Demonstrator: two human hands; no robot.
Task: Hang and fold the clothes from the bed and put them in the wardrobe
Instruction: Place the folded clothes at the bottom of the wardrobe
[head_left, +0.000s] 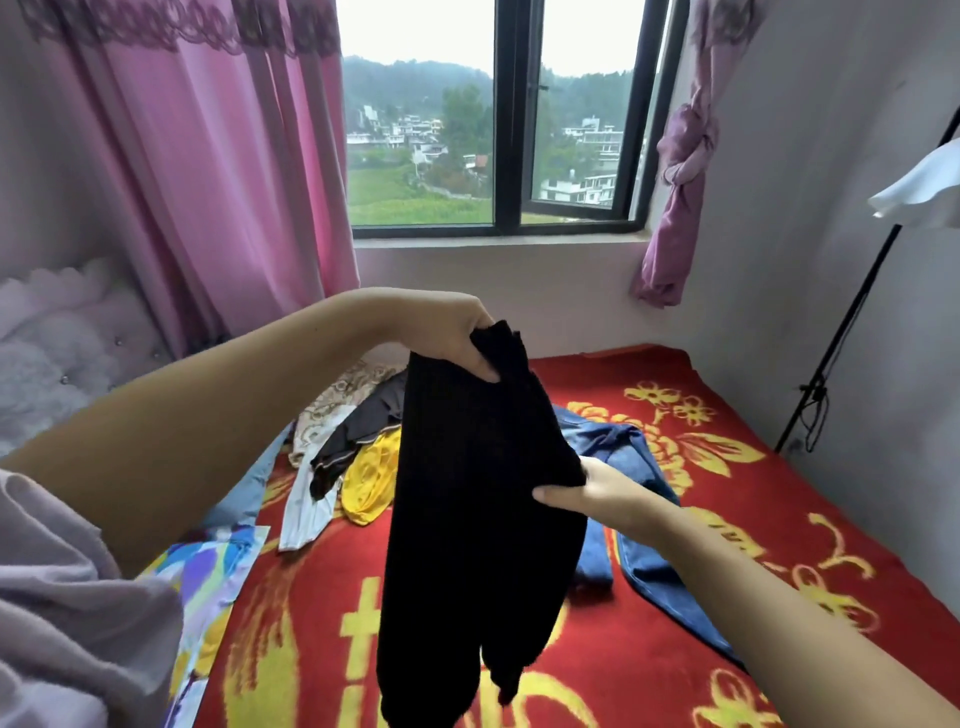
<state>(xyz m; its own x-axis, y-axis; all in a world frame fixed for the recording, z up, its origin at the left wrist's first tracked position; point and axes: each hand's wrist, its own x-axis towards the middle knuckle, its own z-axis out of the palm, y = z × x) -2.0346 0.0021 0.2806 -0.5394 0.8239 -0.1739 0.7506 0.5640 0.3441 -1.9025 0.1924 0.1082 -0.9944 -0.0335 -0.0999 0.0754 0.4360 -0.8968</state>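
Black garment held up in the air over the bed, hanging down from both hands. Left hand grips its top edge, fingers curled into the fabric, thumb in front. Right hand pinches the side edge lower down, fingertips under, thumb on top. Below the left fingers most of the cloth hangs loose, two ends dangling. Risk: both grips take only a little fabric, so a slack pinch could let it slide out and drop in a heap. Just behind the right fingers lie jeans; past the left fingers a yellow piece, a dark top, a white one. The loose ends could drag through these and muddle the pile. Wardrobe not in view.
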